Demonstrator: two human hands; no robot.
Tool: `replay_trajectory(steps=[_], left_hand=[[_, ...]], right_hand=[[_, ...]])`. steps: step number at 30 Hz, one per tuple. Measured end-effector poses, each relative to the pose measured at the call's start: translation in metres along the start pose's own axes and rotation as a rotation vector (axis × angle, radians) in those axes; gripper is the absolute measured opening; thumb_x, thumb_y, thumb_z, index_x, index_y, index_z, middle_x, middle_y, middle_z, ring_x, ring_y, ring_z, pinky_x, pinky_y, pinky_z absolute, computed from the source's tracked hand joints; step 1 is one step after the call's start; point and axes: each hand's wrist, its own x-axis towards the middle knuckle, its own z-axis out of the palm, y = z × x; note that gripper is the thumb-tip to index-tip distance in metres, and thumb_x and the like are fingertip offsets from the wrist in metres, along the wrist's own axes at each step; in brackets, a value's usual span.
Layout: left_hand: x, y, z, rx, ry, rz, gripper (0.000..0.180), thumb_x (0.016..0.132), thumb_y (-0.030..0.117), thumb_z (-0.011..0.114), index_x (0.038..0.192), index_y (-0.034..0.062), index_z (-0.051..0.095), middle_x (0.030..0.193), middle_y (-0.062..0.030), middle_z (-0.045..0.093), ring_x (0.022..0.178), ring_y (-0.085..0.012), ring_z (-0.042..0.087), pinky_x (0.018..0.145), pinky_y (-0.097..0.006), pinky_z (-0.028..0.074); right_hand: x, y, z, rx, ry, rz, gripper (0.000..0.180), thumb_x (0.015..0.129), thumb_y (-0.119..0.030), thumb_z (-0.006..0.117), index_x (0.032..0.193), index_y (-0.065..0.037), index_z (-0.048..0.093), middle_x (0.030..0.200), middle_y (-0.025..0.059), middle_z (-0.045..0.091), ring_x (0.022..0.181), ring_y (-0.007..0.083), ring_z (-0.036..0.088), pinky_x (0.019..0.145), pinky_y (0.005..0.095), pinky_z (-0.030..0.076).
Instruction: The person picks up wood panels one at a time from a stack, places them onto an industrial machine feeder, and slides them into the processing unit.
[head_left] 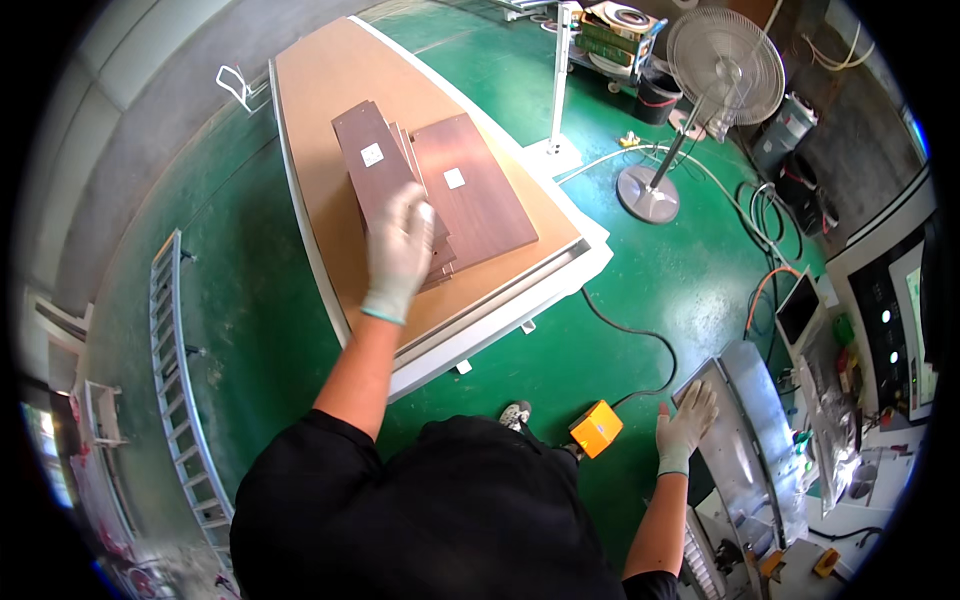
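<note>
Dark brown boards [400,190] lie in a loose stack on a long desk [320,90] with a tan top and a white rim, toward its near end. A wider board [480,190] of the same wood grain lies just beside the stack on its right side, partly under it. Each of the two top faces carries a small white square label: one [372,154] near the far end of the stack's top board, the other [454,178] near the middle of the wider board.

The left hand [398,250], in a pale glove with a teal cuff, rests on the near end of the stack with its fingers [410,205] spread flat over the top board, pressing on it rather than closed round it. The right hand [685,425], gloved the same way, lies well apart from the boards, its fingers [700,395] open and flat on the grey metal bed of a machine [750,420] at the person's right.

The floor [250,290] is painted green and meets a grey concrete strip at the far left. A metal ladder [180,400] lies on the floor left of the desk. An orange box [597,428] sits on the floor between the desk and the machine, with a black cable [640,335] curling past it. A standing fan [722,60] on a round base stands beyond the desk's right side, near a cart [615,35] of stacked goods
</note>
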Motion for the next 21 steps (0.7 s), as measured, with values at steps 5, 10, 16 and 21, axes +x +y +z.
replay_trajectory(steps=[5, 10, 16, 21], left_hand=[[0.026, -0.127, -0.046, 0.423, 0.171, -0.238, 0.051, 0.089, 0.019, 0.072, 0.129, -0.0069, 0.056, 0.134, -0.0238, 0.058, 0.121, -0.0375, 0.058, 0.105, -0.042, 0.045], [0.005, -0.145, -0.055, -0.352, 0.135, -0.783, 0.039, 0.092, 0.029, 0.072, 0.123, 0.0073, 0.064, 0.101, 0.0020, 0.067, 0.076, -0.0071, 0.058, 0.062, -0.024, 0.047], [-0.010, -0.119, -0.076, -0.405, 0.011, -0.950, 0.030, 0.091, 0.034, 0.072, 0.111, 0.0169, 0.058, 0.094, 0.0048, 0.061, 0.071, -0.0050, 0.053, 0.049, -0.020, 0.037], [-0.078, -0.106, -0.099, -0.684, -0.164, -1.005, 0.045, 0.090, 0.035, 0.074, 0.127, 0.0155, 0.055, 0.107, 0.0044, 0.061, 0.084, -0.0064, 0.053, 0.055, -0.022, 0.040]], right_hand=[[0.010, 0.005, 0.012, -0.021, 0.026, -0.037, 0.088, 0.085, -0.040, 0.069, 0.155, -0.007, 0.029, 0.163, 0.0155, 0.026, 0.152, 0.0368, 0.019, 0.124, 0.0521, 0.012], [0.009, 0.010, 0.027, 0.005, 0.051, 0.005, 0.085, 0.085, -0.039, 0.068, 0.155, -0.007, 0.031, 0.163, 0.0153, 0.026, 0.152, 0.0369, 0.020, 0.123, 0.0519, 0.012], [0.006, 0.005, 0.016, 0.020, 0.060, 0.017, 0.084, 0.085, -0.039, 0.068, 0.154, -0.007, 0.031, 0.161, 0.0161, 0.028, 0.150, 0.0370, 0.022, 0.123, 0.0529, 0.013], [0.005, 0.000, 0.019, 0.034, 0.095, 0.004, 0.085, 0.084, -0.038, 0.069, 0.153, -0.006, 0.032, 0.160, 0.0177, 0.030, 0.149, 0.0385, 0.024, 0.122, 0.0545, 0.016]])
